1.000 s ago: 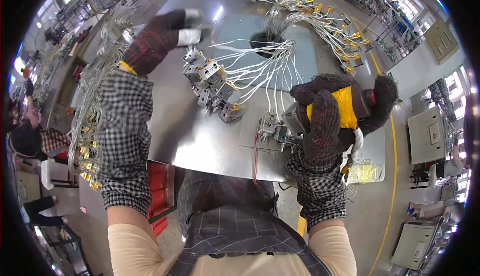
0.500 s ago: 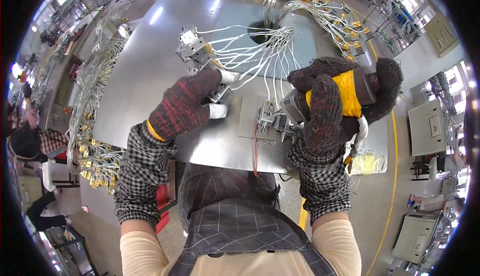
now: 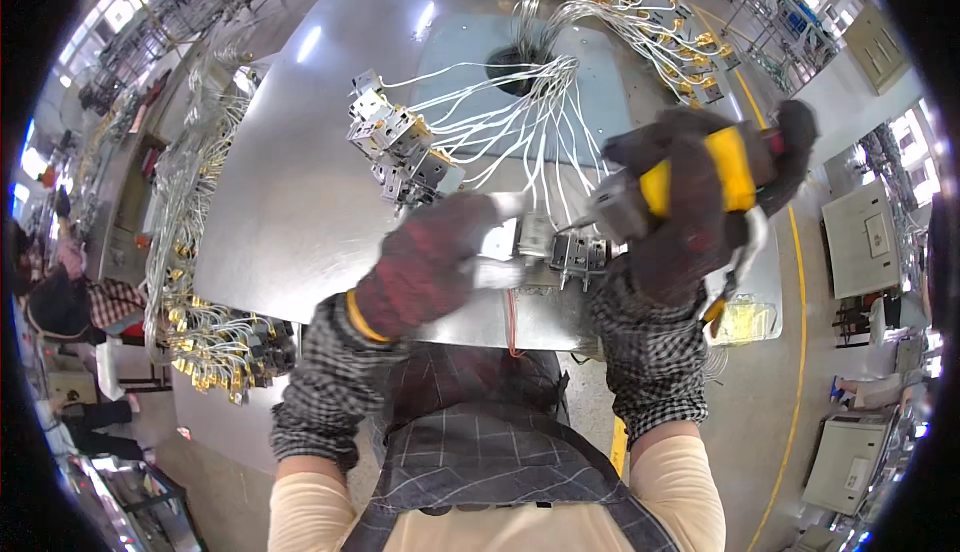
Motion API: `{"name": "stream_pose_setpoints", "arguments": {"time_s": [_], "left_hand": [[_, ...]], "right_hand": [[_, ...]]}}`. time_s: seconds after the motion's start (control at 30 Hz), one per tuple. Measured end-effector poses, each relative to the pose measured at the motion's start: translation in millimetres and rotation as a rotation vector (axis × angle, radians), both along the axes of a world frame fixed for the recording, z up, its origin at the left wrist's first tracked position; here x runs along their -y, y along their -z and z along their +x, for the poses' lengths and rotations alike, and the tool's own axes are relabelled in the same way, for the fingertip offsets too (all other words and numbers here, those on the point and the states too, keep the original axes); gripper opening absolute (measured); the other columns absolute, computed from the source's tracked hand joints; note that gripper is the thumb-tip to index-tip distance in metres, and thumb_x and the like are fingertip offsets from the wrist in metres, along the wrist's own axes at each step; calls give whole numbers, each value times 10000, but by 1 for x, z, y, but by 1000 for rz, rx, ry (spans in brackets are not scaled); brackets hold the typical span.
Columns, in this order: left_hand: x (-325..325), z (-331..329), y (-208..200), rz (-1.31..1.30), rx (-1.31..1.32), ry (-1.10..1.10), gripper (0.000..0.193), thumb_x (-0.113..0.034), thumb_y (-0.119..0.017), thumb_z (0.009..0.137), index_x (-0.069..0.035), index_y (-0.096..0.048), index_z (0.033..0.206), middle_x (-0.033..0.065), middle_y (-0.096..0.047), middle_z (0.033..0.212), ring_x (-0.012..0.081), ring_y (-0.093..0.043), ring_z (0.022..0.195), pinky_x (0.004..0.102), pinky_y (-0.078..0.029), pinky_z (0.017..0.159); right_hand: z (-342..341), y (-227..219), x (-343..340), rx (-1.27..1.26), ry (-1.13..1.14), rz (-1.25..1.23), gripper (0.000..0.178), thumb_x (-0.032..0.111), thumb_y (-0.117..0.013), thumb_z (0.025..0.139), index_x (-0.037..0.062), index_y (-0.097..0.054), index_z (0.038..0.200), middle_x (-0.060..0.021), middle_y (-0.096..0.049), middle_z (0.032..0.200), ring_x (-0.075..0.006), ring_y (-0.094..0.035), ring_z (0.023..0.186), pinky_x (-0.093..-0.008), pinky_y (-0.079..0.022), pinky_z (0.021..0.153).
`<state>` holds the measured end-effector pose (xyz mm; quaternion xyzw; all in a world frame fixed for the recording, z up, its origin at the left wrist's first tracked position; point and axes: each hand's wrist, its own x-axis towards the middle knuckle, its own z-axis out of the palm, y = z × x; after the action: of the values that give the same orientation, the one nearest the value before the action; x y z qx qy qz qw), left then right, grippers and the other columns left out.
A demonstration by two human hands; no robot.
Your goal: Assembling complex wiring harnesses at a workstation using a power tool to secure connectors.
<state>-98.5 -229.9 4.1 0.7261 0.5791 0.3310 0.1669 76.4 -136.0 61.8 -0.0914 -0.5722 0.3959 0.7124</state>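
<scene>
My left hand, in a dark red-black knit glove with white fingertips, is blurred by motion, its thumb and fingers apart. The fingertips are beside a small metal block with white wires; whether they touch it I cannot tell. My right hand, in a dark knit glove, is wrapped round a dark power screwdriver with yellow tape. The driver's tip points left, above a small metal fixture. A row of wired metal blocks lies left of the white wires, which fan out over the table.
The shiny metal table has a dark hole where the wires bunch. More wires with yellow-ended pieces hang at the far right edge. A wire bundle hangs at the left. A clear bag of yellow bits lies at the right corner.
My left hand has moved right and nearer me, away from the row of blocks, leaving a block at its near end. The driver in my right hand has shifted slightly right.
</scene>
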Motion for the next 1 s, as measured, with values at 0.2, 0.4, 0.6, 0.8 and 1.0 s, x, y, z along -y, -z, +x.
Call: {"name": "stream_pose_setpoints", "arguments": {"time_s": [0.2,0.4,0.6,0.8,1.0], "left_hand": [[-17,17,-3,91,202,34,530,-313,-743,803,-68,-578,1244,155,-652,1042,327,-658,920,409,-535,777],[-21,19,-4,44,-7,-20,608,-396,-781,781,-53,-599,1249,169,-670,987,290,-688,884,372,-548,779],[-20,20,-9,75,-133,-16,557,-372,-774,778,-68,-595,1209,155,-675,975,338,-678,881,407,-545,754],[-26,22,-2,31,-195,-40,538,-352,-791,753,-68,-599,1168,144,-676,965,336,-674,879,419,-539,734],[-20,22,-7,-35,-121,-29,486,-288,-720,803,-68,-572,1211,147,-648,1005,329,-660,904,441,-524,753]], "right_hand": [[12,-1,-12,-197,-70,13,730,172,-686,838,114,-291,1449,-160,-633,894,-244,-657,798,-437,-585,678],[4,4,-5,-111,-4,-56,791,103,-691,825,168,-243,1474,-165,-620,912,-259,-661,727,-445,-600,623],[9,6,-7,-201,-75,-211,766,85,-671,840,162,-241,1469,-175,-630,902,-264,-671,710,-445,-604,638],[6,3,-6,29,135,13,755,93,-682,845,157,-249,1461,-176,-631,886,-261,-671,709,-443,-605,639],[4,11,1,161,62,44,740,127,-690,876,176,-249,1468,-199,-638,942,-290,-682,748,-460,-613,683]]}}
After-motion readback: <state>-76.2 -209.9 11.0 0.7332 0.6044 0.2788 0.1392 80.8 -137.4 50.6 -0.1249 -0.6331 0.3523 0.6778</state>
